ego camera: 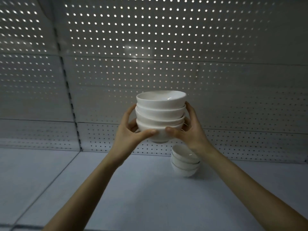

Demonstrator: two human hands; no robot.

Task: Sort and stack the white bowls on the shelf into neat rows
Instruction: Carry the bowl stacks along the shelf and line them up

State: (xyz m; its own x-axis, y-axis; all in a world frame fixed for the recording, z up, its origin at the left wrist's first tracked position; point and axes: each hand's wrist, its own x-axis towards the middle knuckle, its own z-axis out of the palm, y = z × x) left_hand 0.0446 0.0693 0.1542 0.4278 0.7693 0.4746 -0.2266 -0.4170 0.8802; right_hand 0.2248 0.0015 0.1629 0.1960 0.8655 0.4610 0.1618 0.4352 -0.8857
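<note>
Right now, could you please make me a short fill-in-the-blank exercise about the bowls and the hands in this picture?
1. The held stack has ____ bowls.
2. The left hand and the right hand grip it, so ____ hands carry it.
3. The other stack stands on the shelf, to the ____ of the held stack.
4. The back wall is full of small ____.

Missing words: four; two; right; holes.
</note>
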